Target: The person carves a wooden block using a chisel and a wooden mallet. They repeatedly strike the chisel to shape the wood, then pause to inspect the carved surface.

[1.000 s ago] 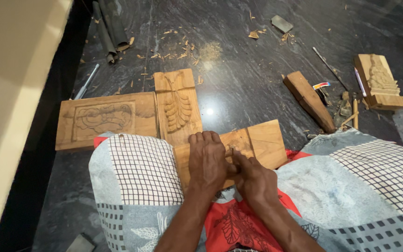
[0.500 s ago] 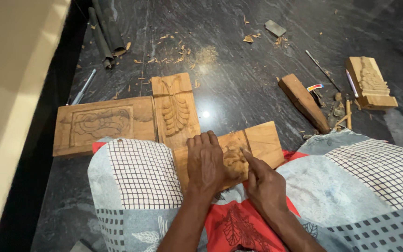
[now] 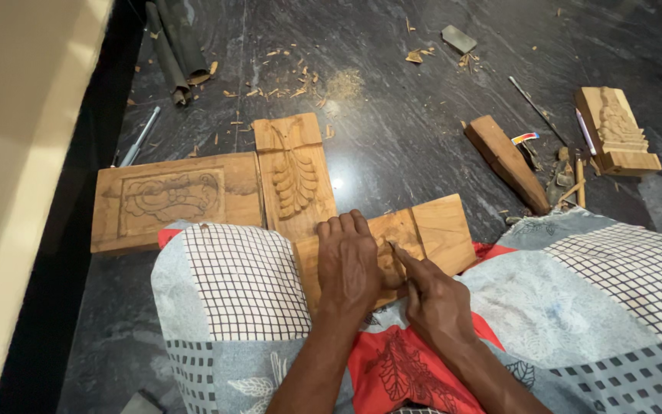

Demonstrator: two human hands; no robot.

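Down on the lap, the left hand (image 3: 349, 264) is lying flat and open, pressing a wooden panel (image 3: 423, 234) against the patterned cloth (image 3: 247, 284); the right hand (image 3: 434, 295) is loosely curled, its forefinger pointing onto the panel's carved middle.

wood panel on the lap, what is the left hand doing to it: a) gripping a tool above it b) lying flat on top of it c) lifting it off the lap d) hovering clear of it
b: the left hand lies palm down, fingers spread, on the wood panel resting on the lap, while the right hand points a finger at its carved middle.
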